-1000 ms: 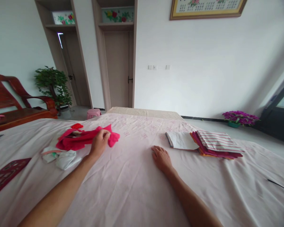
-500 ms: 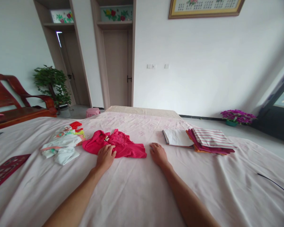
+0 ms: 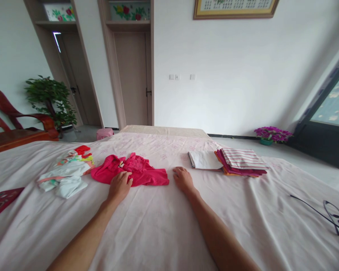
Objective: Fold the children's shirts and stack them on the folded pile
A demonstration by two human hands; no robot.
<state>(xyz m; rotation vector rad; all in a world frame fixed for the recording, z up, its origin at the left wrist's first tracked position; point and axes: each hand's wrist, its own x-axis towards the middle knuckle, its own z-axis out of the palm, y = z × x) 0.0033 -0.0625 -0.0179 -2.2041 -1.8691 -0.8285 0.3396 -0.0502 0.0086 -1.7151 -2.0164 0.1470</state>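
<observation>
A bright pink-red shirt (image 3: 147,173) with a collar lies crumpled on the pale bed sheet (image 3: 147,226). My left hand (image 3: 121,184) rests on the shirt's near edge, palm down with its fingers loosely apart. Just right of the shirt, my right hand (image 3: 183,178) lies flat on the sheet, touching no garment. Farther right sit a folded white cloth (image 3: 205,160) and, against it, a pile of folded clothes with a red-striped one (image 3: 244,159) on top. To the left is a loose heap of white clothing (image 3: 69,175) with red and yellow pieces.
Eyeglasses (image 3: 335,216) lie at the right edge of the bed. A dark red patterned item (image 3: 2,201) is at the left edge. Beyond the bed stand a wooden bench (image 3: 39,131), a leafy plant (image 3: 49,98), a pink stool (image 3: 104,133) and purple flowers (image 3: 274,133).
The view has turned slightly right, bringing the eyeglasses into sight. Both hands stay where they were beside and on the shirt, and the clothes have not moved.
</observation>
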